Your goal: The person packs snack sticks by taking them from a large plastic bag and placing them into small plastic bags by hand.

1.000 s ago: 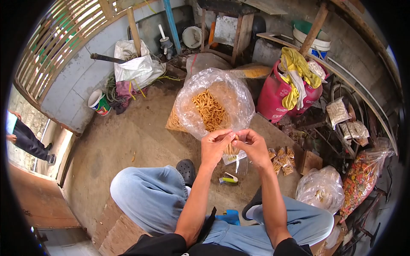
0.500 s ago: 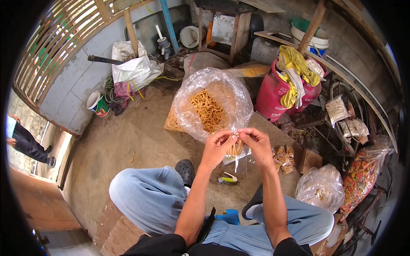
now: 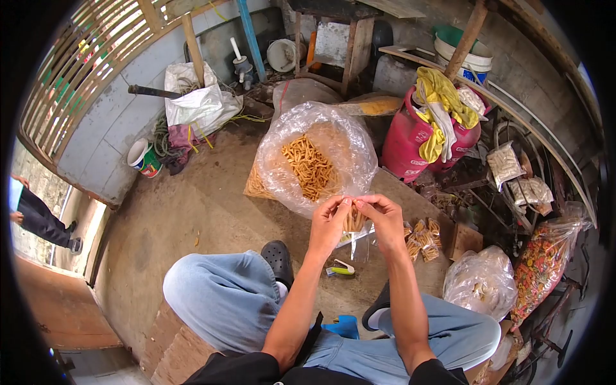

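Observation:
Between my two hands hangs a small clear plastic bag [image 3: 354, 222] filled with brown snack sticks. My left hand [image 3: 330, 218] pinches its top from one side, and my right hand [image 3: 381, 217] pinches it from the other, thumbs close together. Just beyond them stands a large open clear plastic sack [image 3: 356, 138] with a heap of the same snack sticks [image 3: 310, 167] in it. A green stapler [image 3: 341, 268] lies on the floor below my hands. Several small filled snack packets [image 3: 423, 240] are piled to the right.
Pink gas cylinders [image 3: 401, 144] draped with yellow cloth [image 3: 438, 102] stand at the back right. To the right lie a clear bag [image 3: 481, 282] and a bag of colourful snacks [image 3: 545, 260]. A white sack [image 3: 205, 102] and a small bucket [image 3: 146, 158] are left. Another person [image 3: 42, 215] stands at the doorway.
My fingertips have come closer together at the small bag's top, and the thumbs now meet over it. The whole view has shifted slightly.

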`<action>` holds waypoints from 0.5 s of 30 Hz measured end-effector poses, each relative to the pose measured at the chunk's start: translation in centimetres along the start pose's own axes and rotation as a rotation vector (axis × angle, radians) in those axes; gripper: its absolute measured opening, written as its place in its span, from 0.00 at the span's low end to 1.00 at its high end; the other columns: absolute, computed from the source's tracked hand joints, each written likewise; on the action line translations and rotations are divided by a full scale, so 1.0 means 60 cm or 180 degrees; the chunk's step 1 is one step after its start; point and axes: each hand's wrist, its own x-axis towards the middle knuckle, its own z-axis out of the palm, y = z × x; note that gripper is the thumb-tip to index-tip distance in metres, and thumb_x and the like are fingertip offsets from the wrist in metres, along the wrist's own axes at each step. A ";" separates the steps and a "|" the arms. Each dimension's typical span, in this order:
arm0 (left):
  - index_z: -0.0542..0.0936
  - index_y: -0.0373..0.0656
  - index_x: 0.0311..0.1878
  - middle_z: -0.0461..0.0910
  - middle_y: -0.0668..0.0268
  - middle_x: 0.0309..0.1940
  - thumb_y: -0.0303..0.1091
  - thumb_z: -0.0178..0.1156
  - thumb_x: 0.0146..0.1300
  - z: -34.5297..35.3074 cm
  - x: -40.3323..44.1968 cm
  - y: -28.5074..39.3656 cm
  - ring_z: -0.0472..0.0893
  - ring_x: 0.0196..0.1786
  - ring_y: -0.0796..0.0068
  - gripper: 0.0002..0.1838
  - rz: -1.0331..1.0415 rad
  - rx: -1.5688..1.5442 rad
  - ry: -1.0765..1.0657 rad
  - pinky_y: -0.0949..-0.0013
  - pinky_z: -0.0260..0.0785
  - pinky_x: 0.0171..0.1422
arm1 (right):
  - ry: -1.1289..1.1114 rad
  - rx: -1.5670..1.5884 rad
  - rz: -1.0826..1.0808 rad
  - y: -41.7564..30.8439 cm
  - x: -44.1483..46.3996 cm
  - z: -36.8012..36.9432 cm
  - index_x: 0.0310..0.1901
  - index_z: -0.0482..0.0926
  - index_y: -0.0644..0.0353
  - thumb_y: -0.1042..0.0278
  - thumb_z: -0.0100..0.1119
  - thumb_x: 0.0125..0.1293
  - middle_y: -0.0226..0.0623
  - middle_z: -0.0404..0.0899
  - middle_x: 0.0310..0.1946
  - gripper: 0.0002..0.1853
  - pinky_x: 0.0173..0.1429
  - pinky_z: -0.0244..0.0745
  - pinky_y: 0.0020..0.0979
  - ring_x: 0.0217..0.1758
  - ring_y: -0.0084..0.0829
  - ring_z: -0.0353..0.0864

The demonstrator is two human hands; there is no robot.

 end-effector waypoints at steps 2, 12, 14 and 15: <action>0.79 0.38 0.43 0.78 0.73 0.34 0.31 0.58 0.66 0.003 0.000 0.003 0.75 0.37 0.87 0.07 0.0047 0.0014 -0.0024 0.79 0.68 0.42 | 0.0095 0.0089 0.0005 -0.001 0.000 0.003 0.41 0.82 0.65 0.73 0.65 0.60 0.31 0.82 0.33 0.08 0.42 0.70 0.20 0.36 0.17 0.77; 0.77 0.39 0.38 0.77 0.73 0.31 0.31 0.58 0.67 0.003 0.012 0.014 0.74 0.34 0.87 0.05 0.0154 0.0127 0.0046 0.80 0.67 0.39 | 0.0115 -0.0101 0.0120 -0.006 0.004 0.004 0.40 0.84 0.66 0.66 0.67 0.60 0.29 0.82 0.31 0.12 0.38 0.69 0.21 0.33 0.18 0.76; 0.77 0.39 0.38 0.77 0.73 0.31 0.31 0.58 0.67 0.002 0.016 0.008 0.74 0.34 0.87 0.06 0.0153 0.0138 0.0009 0.80 0.67 0.39 | 0.0323 0.0122 0.0147 -0.001 0.006 0.007 0.39 0.84 0.65 0.64 0.66 0.61 0.28 0.82 0.30 0.12 0.36 0.68 0.22 0.31 0.17 0.75; 0.77 0.39 0.38 0.77 0.73 0.31 0.32 0.58 0.68 0.004 0.016 0.009 0.74 0.34 0.87 0.06 0.0153 0.0148 -0.0028 0.80 0.67 0.39 | 0.0324 0.0120 0.0145 0.002 0.006 0.006 0.39 0.84 0.65 0.64 0.66 0.61 0.28 0.82 0.30 0.12 0.36 0.68 0.22 0.31 0.17 0.75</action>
